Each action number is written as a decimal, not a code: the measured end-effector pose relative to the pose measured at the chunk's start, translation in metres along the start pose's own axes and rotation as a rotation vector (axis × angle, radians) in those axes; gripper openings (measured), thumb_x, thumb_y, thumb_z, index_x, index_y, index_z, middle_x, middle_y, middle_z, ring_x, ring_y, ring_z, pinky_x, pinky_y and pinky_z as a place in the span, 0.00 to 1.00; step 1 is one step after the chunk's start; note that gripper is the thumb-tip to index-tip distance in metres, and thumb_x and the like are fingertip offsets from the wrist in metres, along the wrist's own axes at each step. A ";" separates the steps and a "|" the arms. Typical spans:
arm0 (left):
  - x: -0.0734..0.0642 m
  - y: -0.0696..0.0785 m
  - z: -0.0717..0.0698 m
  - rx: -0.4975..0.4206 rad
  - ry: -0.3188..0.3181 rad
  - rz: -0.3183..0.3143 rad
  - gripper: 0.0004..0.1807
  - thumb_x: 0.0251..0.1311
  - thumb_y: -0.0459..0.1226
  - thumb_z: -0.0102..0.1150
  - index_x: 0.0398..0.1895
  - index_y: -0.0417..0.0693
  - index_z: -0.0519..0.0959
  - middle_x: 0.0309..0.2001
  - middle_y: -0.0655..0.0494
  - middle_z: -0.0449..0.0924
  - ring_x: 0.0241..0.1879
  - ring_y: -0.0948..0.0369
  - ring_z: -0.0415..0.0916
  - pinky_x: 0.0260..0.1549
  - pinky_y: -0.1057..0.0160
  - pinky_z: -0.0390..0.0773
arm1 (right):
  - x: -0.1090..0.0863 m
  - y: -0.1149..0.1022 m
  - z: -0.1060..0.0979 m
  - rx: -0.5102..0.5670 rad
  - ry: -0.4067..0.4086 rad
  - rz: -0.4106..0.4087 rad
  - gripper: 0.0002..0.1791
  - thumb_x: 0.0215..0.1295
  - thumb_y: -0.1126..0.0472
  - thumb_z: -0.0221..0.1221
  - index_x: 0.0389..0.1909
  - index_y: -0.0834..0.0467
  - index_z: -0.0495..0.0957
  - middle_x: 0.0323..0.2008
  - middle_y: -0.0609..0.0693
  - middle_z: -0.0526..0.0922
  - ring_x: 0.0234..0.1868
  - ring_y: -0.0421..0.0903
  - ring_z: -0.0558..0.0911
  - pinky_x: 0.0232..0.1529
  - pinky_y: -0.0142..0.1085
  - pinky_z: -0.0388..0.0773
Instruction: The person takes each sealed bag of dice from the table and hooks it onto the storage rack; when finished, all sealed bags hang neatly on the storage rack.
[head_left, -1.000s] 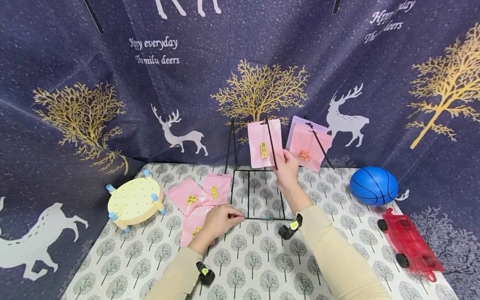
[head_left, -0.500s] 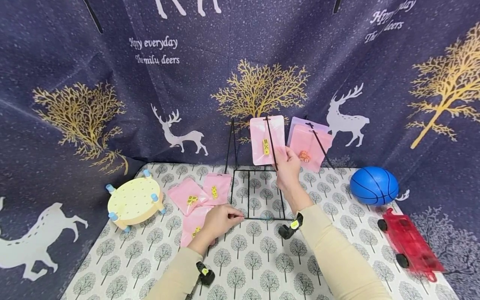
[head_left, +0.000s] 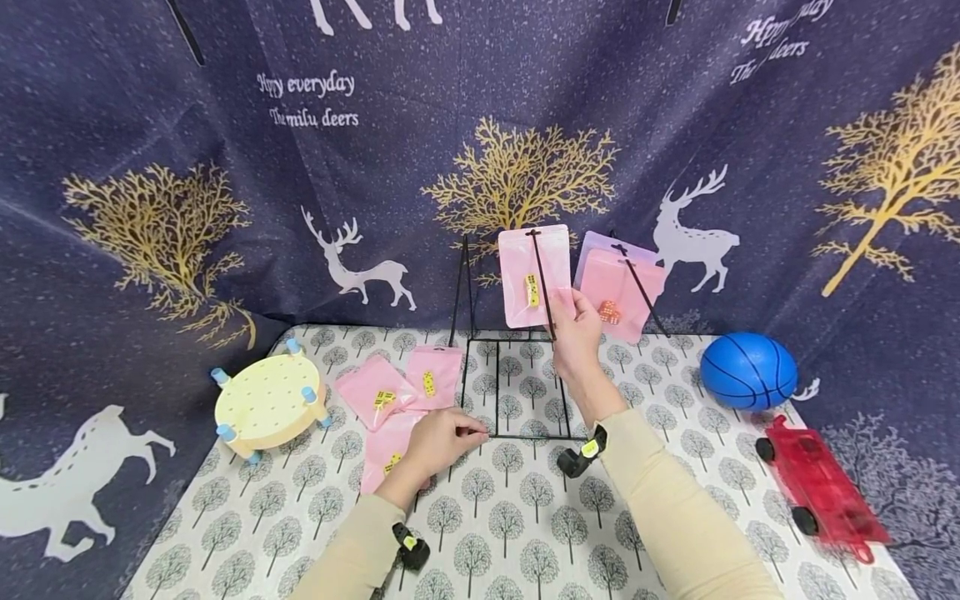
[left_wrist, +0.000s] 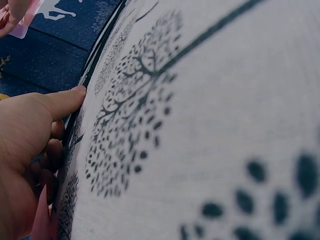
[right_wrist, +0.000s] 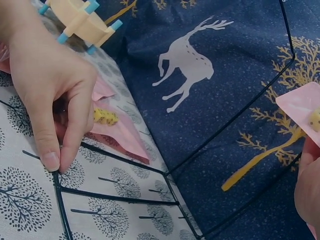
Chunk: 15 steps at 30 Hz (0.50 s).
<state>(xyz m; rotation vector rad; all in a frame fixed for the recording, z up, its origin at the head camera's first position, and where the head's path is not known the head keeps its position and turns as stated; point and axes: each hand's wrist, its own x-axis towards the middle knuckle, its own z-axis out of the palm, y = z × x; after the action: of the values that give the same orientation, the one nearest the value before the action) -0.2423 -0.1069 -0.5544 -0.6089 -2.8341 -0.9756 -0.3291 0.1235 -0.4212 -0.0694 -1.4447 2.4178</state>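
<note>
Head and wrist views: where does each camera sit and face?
Head: on the person's head, facing forward and down at the rack; left hand and right hand show.
Left wrist: on that wrist, facing tablecloth; parts of both hands show.
Right wrist: on that wrist, facing rack and curtain; both hands show.
Shared: head and right wrist both show the held pink bag.

Near side: open tablecloth [head_left: 517, 525] stretches between two sleeves [head_left: 341, 542] toward the wire rack [head_left: 528, 437].
Front left corner: blocked by the left hand [head_left: 441, 442], loose pink bags [head_left: 372, 387] crowding alongside.
Left rod [head_left: 458, 292]: a gap separates it from the raised pink bag [head_left: 521, 271].
Middle rod [head_left: 543, 287]: hemmed in by that bag and the right hand [head_left: 577, 339].
Right rod [head_left: 651, 306]: crowded by two hung bags [head_left: 609, 279].
</note>
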 end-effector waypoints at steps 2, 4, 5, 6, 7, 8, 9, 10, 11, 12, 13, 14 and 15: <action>0.000 0.000 0.000 -0.002 0.000 0.000 0.06 0.62 0.50 0.73 0.40 0.67 0.92 0.40 0.69 0.85 0.33 0.70 0.77 0.34 0.64 0.77 | 0.000 0.001 0.000 0.006 -0.011 -0.010 0.06 0.73 0.64 0.64 0.47 0.60 0.80 0.43 0.53 0.85 0.35 0.42 0.85 0.37 0.31 0.84; 0.000 0.001 -0.001 -0.004 0.000 0.000 0.06 0.62 0.50 0.73 0.40 0.66 0.92 0.40 0.70 0.85 0.33 0.71 0.76 0.33 0.64 0.77 | -0.001 0.002 -0.001 0.009 -0.015 -0.013 0.05 0.73 0.65 0.63 0.46 0.60 0.80 0.41 0.52 0.85 0.33 0.41 0.84 0.34 0.30 0.82; 0.000 0.001 -0.001 -0.006 -0.001 -0.002 0.06 0.62 0.50 0.73 0.40 0.66 0.92 0.39 0.70 0.85 0.32 0.71 0.76 0.33 0.64 0.76 | -0.001 0.002 -0.001 0.006 -0.014 -0.013 0.04 0.73 0.66 0.63 0.45 0.60 0.80 0.40 0.51 0.85 0.31 0.41 0.82 0.32 0.29 0.81; 0.000 0.001 -0.001 -0.006 -0.002 -0.003 0.06 0.62 0.50 0.73 0.40 0.66 0.92 0.39 0.70 0.85 0.32 0.71 0.76 0.33 0.64 0.76 | -0.002 0.003 -0.002 0.006 -0.012 -0.011 0.04 0.73 0.67 0.63 0.45 0.60 0.80 0.39 0.50 0.85 0.30 0.40 0.82 0.31 0.28 0.80; 0.000 0.001 -0.001 -0.005 -0.003 -0.005 0.06 0.62 0.50 0.73 0.40 0.66 0.92 0.39 0.70 0.85 0.32 0.71 0.76 0.34 0.64 0.76 | -0.003 0.004 -0.003 0.013 -0.012 -0.008 0.03 0.73 0.68 0.62 0.44 0.60 0.80 0.38 0.50 0.86 0.30 0.40 0.82 0.31 0.28 0.81; 0.000 0.001 -0.001 -0.005 -0.003 -0.007 0.06 0.62 0.50 0.73 0.40 0.66 0.92 0.39 0.70 0.85 0.32 0.71 0.76 0.34 0.64 0.77 | -0.004 0.004 -0.003 0.023 -0.012 -0.004 0.04 0.73 0.70 0.61 0.44 0.60 0.80 0.38 0.50 0.86 0.30 0.40 0.82 0.31 0.28 0.81; 0.000 0.001 -0.001 -0.004 -0.004 -0.009 0.06 0.62 0.50 0.73 0.40 0.66 0.92 0.39 0.70 0.85 0.32 0.71 0.76 0.34 0.64 0.77 | -0.005 0.005 -0.004 0.037 -0.013 -0.003 0.04 0.73 0.71 0.60 0.43 0.61 0.79 0.38 0.50 0.86 0.31 0.40 0.83 0.34 0.29 0.82; 0.000 0.001 -0.001 -0.003 -0.006 -0.013 0.06 0.62 0.50 0.73 0.40 0.66 0.92 0.39 0.70 0.85 0.32 0.71 0.76 0.34 0.64 0.77 | -0.006 0.006 -0.004 0.046 -0.015 -0.002 0.05 0.73 0.72 0.60 0.44 0.61 0.79 0.38 0.51 0.86 0.33 0.41 0.84 0.37 0.30 0.84; 0.000 0.001 -0.001 -0.002 -0.007 -0.018 0.06 0.62 0.50 0.73 0.40 0.66 0.92 0.39 0.70 0.84 0.32 0.71 0.76 0.34 0.64 0.77 | -0.006 0.006 -0.004 0.058 -0.015 0.000 0.05 0.73 0.73 0.59 0.44 0.61 0.79 0.39 0.51 0.86 0.35 0.42 0.85 0.40 0.32 0.85; 0.000 0.002 -0.001 -0.001 -0.009 -0.021 0.06 0.62 0.50 0.73 0.40 0.66 0.92 0.39 0.70 0.84 0.32 0.71 0.76 0.34 0.63 0.77 | -0.007 0.007 -0.005 0.068 -0.017 0.002 0.06 0.73 0.74 0.59 0.44 0.61 0.79 0.40 0.52 0.87 0.37 0.44 0.86 0.44 0.35 0.85; 0.000 0.002 -0.001 -0.001 -0.010 -0.024 0.06 0.62 0.51 0.73 0.40 0.66 0.92 0.39 0.70 0.84 0.32 0.71 0.76 0.34 0.63 0.77 | -0.007 0.007 -0.005 0.076 -0.018 0.005 0.06 0.73 0.73 0.59 0.44 0.62 0.78 0.42 0.52 0.87 0.39 0.45 0.87 0.46 0.37 0.85; 0.000 0.002 0.000 -0.002 -0.013 -0.026 0.06 0.62 0.51 0.73 0.40 0.66 0.92 0.39 0.70 0.84 0.32 0.71 0.75 0.33 0.63 0.77 | -0.006 0.008 -0.005 0.078 -0.018 0.008 0.05 0.73 0.73 0.59 0.45 0.62 0.78 0.43 0.53 0.86 0.40 0.45 0.87 0.48 0.38 0.85; 0.000 0.002 0.000 -0.002 -0.015 -0.028 0.06 0.62 0.51 0.73 0.40 0.67 0.92 0.39 0.70 0.84 0.32 0.71 0.75 0.33 0.63 0.77 | -0.006 0.009 -0.006 0.075 -0.014 0.012 0.05 0.73 0.73 0.59 0.45 0.62 0.78 0.43 0.53 0.86 0.41 0.46 0.87 0.49 0.39 0.85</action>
<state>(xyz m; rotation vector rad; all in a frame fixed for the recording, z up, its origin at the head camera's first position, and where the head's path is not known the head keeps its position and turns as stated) -0.2421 -0.1059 -0.5530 -0.5806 -2.8626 -0.9832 -0.3245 0.1227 -0.4320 -0.0436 -1.3616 2.4849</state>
